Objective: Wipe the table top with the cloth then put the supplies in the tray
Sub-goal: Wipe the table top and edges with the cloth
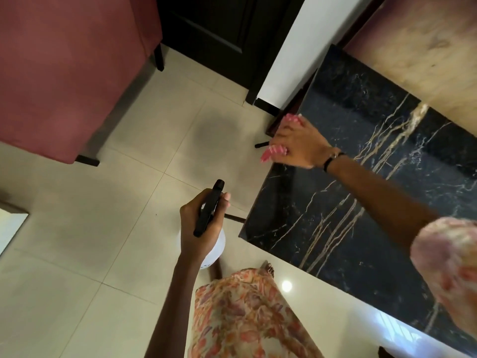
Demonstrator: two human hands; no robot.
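My right hand (294, 142) grips a pink striped cloth (273, 151) at the far left corner of the black marble table top (361, 177); the cloth shows above and below my fingers. My left hand (198, 223) holds a white spray bottle (215, 250) with a black trigger head (209, 208) out over the floor, left of the table edge. Most of the bottle is hidden behind my hand. No tray is in view.
A maroon sofa (64, 73) stands at the upper left on the cream tiled floor (103, 215). A dark door (219, 29) and a white wall strip lie beyond the table. A beige marble surface (423, 52) borders the table's far side.
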